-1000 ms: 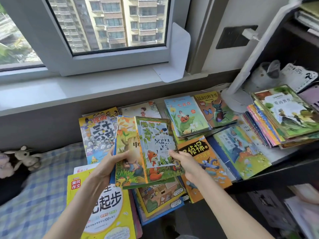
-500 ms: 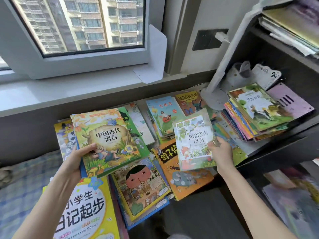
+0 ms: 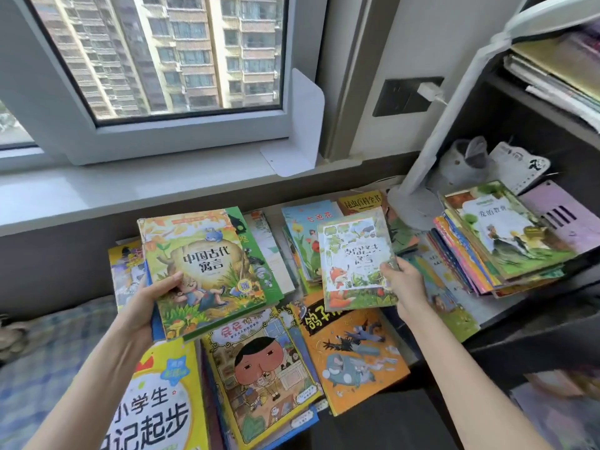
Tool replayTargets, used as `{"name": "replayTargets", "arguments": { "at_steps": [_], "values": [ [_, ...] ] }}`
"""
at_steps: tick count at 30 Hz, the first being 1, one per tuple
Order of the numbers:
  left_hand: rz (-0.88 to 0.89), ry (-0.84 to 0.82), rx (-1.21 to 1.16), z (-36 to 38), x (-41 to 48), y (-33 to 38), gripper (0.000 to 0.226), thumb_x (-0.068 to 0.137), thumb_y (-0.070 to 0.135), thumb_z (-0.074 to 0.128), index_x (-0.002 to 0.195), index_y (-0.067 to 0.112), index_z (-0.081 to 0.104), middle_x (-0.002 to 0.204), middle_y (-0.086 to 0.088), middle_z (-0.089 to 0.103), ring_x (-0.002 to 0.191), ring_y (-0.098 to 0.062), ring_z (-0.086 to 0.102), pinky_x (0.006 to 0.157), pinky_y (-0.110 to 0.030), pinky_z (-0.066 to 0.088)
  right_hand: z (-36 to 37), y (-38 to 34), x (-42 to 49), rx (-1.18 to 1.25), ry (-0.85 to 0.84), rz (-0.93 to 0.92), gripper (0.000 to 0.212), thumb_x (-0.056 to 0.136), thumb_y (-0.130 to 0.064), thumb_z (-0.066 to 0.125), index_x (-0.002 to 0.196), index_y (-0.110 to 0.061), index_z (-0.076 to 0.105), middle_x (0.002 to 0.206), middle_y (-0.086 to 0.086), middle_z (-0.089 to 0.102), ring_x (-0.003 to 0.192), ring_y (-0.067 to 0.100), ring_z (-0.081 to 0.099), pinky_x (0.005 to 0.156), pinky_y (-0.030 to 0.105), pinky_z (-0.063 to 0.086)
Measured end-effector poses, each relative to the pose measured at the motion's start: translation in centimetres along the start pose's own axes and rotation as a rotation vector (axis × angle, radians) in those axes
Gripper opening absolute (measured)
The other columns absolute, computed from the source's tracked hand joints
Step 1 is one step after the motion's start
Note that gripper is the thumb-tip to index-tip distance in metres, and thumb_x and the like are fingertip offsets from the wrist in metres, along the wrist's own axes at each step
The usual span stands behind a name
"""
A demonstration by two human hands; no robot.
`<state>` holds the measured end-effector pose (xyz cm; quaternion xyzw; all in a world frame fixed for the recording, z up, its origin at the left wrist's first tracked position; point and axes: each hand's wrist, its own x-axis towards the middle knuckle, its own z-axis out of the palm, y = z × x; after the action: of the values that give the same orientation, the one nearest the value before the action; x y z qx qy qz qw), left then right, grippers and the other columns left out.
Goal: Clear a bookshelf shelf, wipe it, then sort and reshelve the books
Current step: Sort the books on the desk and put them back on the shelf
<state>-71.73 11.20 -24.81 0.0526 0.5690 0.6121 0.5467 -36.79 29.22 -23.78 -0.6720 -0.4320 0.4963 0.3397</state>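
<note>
Sorting: left hand (image 3: 143, 306) fingers wrap fable stack (image 3: 201, 267); right hand (image 3: 406, 287) pinches fox book (image 3: 354, 254); nxt pick matching pile (image 3: 506, 241), prob 2 o'clock.

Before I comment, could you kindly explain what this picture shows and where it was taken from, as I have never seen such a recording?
There is no machine here: a person works with two bare hands. The one picture comes from a camera worn on the head, looking forward and down, so both arms reach in from below. The left hand grips a small pile of books, with a boy under a tree on the top cover. The right hand pinches a thin fox book by its right edge, above the others. Beneath lie many children's books spread flat, among them an orange book and a yellow book. To the right a stack of books sits beside a white lamp base. Behind is a window.
</note>
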Motion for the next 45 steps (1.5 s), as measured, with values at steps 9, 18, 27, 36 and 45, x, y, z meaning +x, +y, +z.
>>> {"name": "replayTargets", "arguments": {
  "at_steps": [9, 18, 27, 36, 45],
  "values": [
    [-0.017, 0.042, 0.023, 1.1, -0.5, -0.1, 0.059, 0.068, 0.013, 0.067, 0.123, -0.003, 0.054, 0.086, -0.019, 0.072, 0.064, -0.030, 0.071, 0.055, -0.041, 0.060, 8.1, -3.6, 8.4, -0.761, -0.083, -0.137, 0.038, 0.095, -0.017, 0.057, 0.131, -0.007, 0.055, 0.121, 0.014, 0.063, 0.106, 0.029, 0.058, 0.067, 0.025, 0.040],
    [-0.019, -0.040, 0.089, 2.4, -0.9, -0.5, 0.078, 0.026, 0.028, 0.095, 0.092, 0.001, 0.063, 0.075, -0.017, 0.071, 0.060, -0.029, 0.070, 0.052, -0.035, 0.058, 13.3, -2.9, -4.5, -0.468, -0.756, -0.358, 0.054, 0.075, -0.072, 0.053, 0.100, -0.025, 0.060, 0.111, -0.014, 0.053, 0.103, 0.002, 0.049, 0.093, 0.030, 0.040],
    [-0.011, -0.029, 0.068, 2.8, -0.1, -2.0, 0.082, 0.046, 0.042, 0.092, 0.115, 0.014, 0.060, 0.089, -0.011, 0.074, 0.069, -0.028, 0.071, 0.053, -0.039, 0.058, 13.3, -1.3, -5.7, -0.070, -0.558, -0.126, 0.004, 0.092, -0.017, 0.063, 0.092, -0.017, 0.060, 0.093, -0.002, 0.067, 0.092, 0.019, 0.065, 0.083, 0.037, 0.055],
    [-0.105, 0.034, 0.069, 1.8, -0.2, -2.4, 0.044, 0.067, 0.010, 0.077, 0.108, 0.004, 0.063, 0.083, -0.019, 0.072, 0.062, -0.031, 0.070, 0.053, -0.042, 0.057, 8.9, -3.7, 1.5, 0.086, -0.493, 0.059, 0.011, 0.098, -0.010, 0.049, 0.106, -0.013, 0.057, 0.109, 0.005, 0.066, 0.091, 0.017, 0.065, 0.062, 0.028, 0.053],
    [-0.101, 0.056, 0.049, 0.2, -1.2, -2.2, 0.036, 0.064, 0.014, 0.077, 0.098, 0.005, 0.067, 0.082, -0.019, 0.072, 0.062, -0.031, 0.070, 0.056, -0.044, 0.059, 8.5, -5.9, 9.6, -0.694, -0.262, -0.284, 0.054, 0.096, -0.035, 0.056, 0.144, -0.016, 0.040, 0.138, 0.011, 0.053, 0.114, 0.028, 0.057, 0.092, 0.039, 0.047]
  ]
}}
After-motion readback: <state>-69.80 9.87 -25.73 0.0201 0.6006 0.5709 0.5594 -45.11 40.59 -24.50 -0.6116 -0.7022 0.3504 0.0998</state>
